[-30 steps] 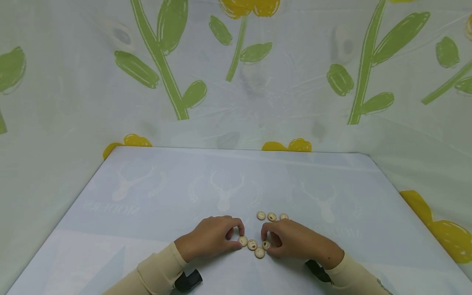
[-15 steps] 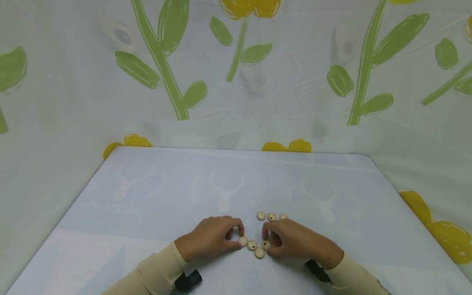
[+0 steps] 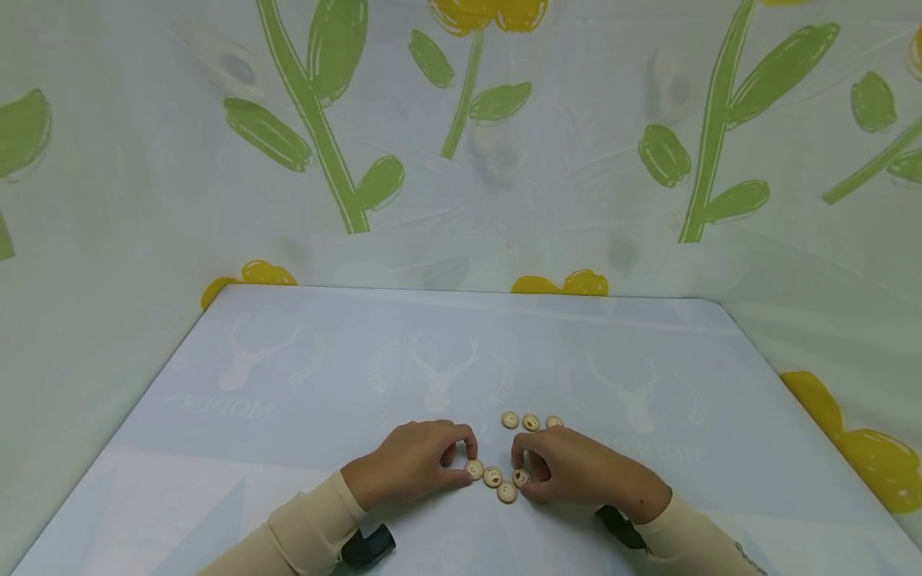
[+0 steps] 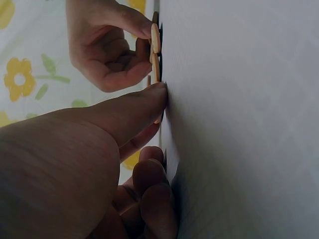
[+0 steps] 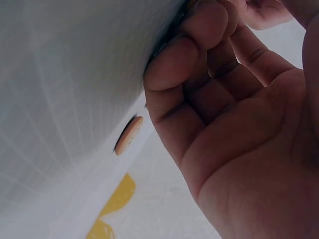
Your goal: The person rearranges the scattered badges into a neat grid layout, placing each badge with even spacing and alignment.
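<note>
Seven round wooden discs (image 3: 493, 477) are seen in the head view on a pale counter (image 3: 346, 352), which is printed with faint stag heads. Four are grouped between the hands. The leftmost of these, the left disc (image 3: 474, 470), is pinched by the left hand (image 3: 414, 462), its grip clamped between thumb and finger. At the group's other end, the right disc (image 3: 522, 478) is likewise clamped in the grip of the right hand (image 3: 579, 466). Two more are set between them, one nearer the person. Beyond the right hand, a row of three discs (image 3: 531, 422) is laid, its right end partly covered by that hand. Cream sleeves (image 3: 310, 524) are worn, and a flower-printed cloth (image 3: 562, 200) is hung behind.

In the left wrist view, the left thumb is brought down to the counter, and its disc is mostly hidden. Disc edges (image 4: 155, 39) are shown beside the right hand's thumb.

In the right wrist view, the right hand's fingers are curled down to the counter; the disc held is hidden. One loose disc (image 5: 129, 136) is seen lying flat, apart from the fingers.
</note>
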`<action>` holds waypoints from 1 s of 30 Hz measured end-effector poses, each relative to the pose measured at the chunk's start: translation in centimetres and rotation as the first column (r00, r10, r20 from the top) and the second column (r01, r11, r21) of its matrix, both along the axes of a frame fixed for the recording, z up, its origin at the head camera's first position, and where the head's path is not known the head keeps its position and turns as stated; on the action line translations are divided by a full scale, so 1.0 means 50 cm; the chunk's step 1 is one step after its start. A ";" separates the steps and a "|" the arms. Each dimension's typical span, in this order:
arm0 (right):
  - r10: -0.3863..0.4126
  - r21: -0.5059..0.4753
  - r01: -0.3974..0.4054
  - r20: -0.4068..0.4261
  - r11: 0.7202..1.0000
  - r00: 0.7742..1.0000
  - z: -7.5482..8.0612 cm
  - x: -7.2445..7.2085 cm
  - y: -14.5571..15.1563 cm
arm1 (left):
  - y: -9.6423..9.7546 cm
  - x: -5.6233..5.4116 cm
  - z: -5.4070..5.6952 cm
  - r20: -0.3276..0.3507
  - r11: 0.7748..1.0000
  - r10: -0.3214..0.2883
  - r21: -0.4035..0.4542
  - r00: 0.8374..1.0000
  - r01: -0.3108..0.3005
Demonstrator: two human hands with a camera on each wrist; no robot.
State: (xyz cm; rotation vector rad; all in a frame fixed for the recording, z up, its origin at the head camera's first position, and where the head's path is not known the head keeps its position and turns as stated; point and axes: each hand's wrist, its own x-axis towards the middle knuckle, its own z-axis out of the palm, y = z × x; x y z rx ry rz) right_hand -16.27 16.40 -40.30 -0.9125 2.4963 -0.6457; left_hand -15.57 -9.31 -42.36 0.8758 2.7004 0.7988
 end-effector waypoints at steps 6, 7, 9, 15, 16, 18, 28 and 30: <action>0.001 0.011 -0.001 -0.005 1.000 1.000 0.000 0.000 0.000 | -0.001 -0.001 -0.003 -0.007 1.000 0.003 -0.002 1.000 -0.003; 0.002 0.013 -0.002 -0.007 1.000 1.000 0.001 0.000 0.000 | -0.001 -0.001 -0.003 -0.008 1.000 0.005 -0.005 1.000 -0.005; 0.002 0.017 -0.002 -0.011 1.000 1.000 0.001 0.000 -0.001 | -0.001 -0.002 -0.004 -0.006 1.000 0.008 -0.009 1.000 -0.008; 0.007 0.012 -0.006 -0.012 1.000 1.000 0.003 0.002 -0.001 | -0.001 -0.002 -0.005 0.002 1.000 0.011 -0.015 1.000 -0.011; 0.009 0.009 -0.009 -0.013 1.000 1.000 0.003 0.002 -0.001 | -0.001 -0.002 -0.005 0.002 1.000 0.010 -0.015 1.000 -0.010; 0.007 0.005 -0.007 -0.010 1.000 1.000 0.003 0.001 -0.001 | 0.000 -0.003 -0.005 0.002 1.000 0.010 -0.018 1.000 -0.010; 0.016 -0.006 -0.016 -0.032 1.000 0.999 0.001 -0.001 0.000 | 0.000 -0.001 0.000 0.000 1.000 0.004 -0.009 1.000 -0.004; 0.014 -0.005 -0.014 -0.030 1.000 0.999 0.001 -0.001 -0.001 | 0.000 -0.001 0.001 0.003 1.000 0.007 -0.011 1.000 -0.007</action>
